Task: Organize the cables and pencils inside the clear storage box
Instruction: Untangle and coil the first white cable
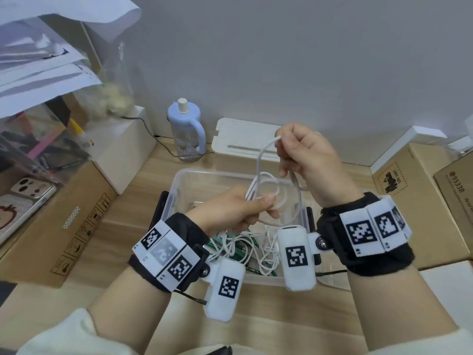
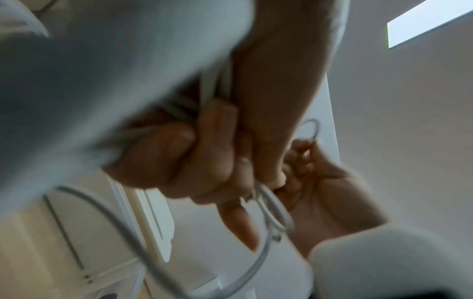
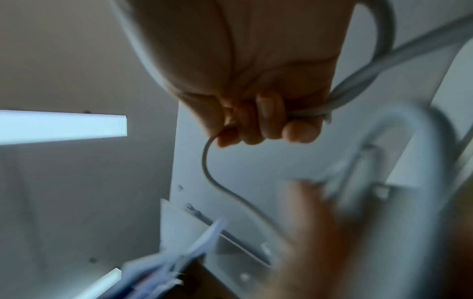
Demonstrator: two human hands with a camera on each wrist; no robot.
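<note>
Above the clear storage box [image 1: 183, 179] I hold a white cable [image 1: 261, 160] in loose loops. My left hand [image 1: 245, 208] pinches the gathered loops between thumb and fingers, just over the box; in the left wrist view its curled fingers [image 2: 204, 153] clamp the cable [image 2: 271, 210]. My right hand [image 1: 304, 155], higher and further back, grips the cable's free end with curled fingers [image 3: 266, 121], and the cable [image 3: 212, 178] trails down from it. More white cables [image 1: 256, 249] and green pencils [image 1: 217, 243] lie tangled in the box, partly hidden by my wrist cameras.
The box's white lid [image 1: 245, 142] leans at the wall behind it, beside a pale blue bottle [image 1: 185, 126]. Cardboard boxes [image 1: 64, 226] flank the wooden desk left and right [image 1: 419, 201]. A phone [image 1: 25, 198] lies on the left box, papers piled above.
</note>
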